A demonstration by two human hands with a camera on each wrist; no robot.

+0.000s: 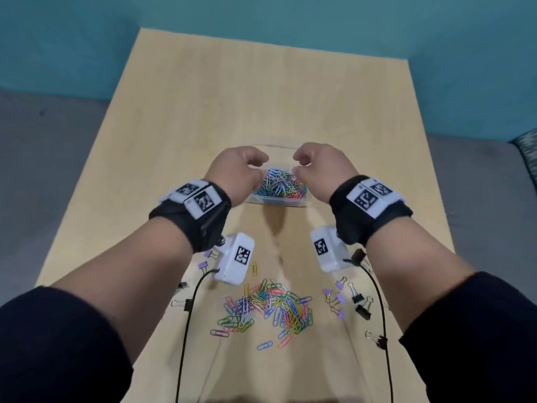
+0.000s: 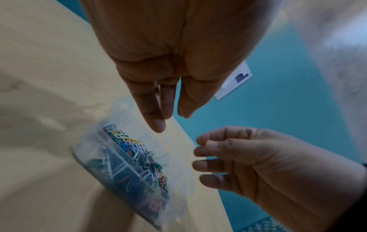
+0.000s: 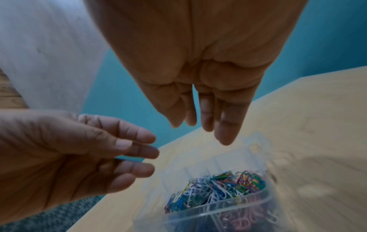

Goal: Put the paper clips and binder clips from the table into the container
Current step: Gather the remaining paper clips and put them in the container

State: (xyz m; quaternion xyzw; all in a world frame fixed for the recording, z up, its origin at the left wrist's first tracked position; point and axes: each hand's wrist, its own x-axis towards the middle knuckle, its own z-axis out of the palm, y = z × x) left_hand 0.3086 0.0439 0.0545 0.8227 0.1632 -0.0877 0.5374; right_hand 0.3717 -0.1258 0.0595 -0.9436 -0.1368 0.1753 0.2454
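Head view shows both hands held above the clear plastic container (image 1: 276,200), which stands on the light wooden table (image 1: 203,112) and already holds many coloured paper clips. The left hand (image 1: 236,175) is over the left rim of the container and the right hand (image 1: 322,167) is over its right rim, with a small gap between the two hands above the container's middle. In the wrist views the fingers (image 2: 157,116) of the left hand point down toward the container, loose and almost straight, and they hold nothing; the fingers (image 3: 224,125) of the right hand are the same, relaxed and with nothing between them. No finger touches the container (image 3: 218,210). On the near side of the container lies a loose heap of paper clips (image 1: 267,309), well apart from it. Some purple and black binder clips (image 1: 348,298) lie near-right of the container, beside the heap, and a few more binder clips (image 1: 203,260) lie near-left of it, under the left wrist. Beyond the container the table top is bare up to its far edge, and bare wood runs also to the left and right of the container toward the side edges. A teal wall (image 1: 261,13) stands behind the far edge.
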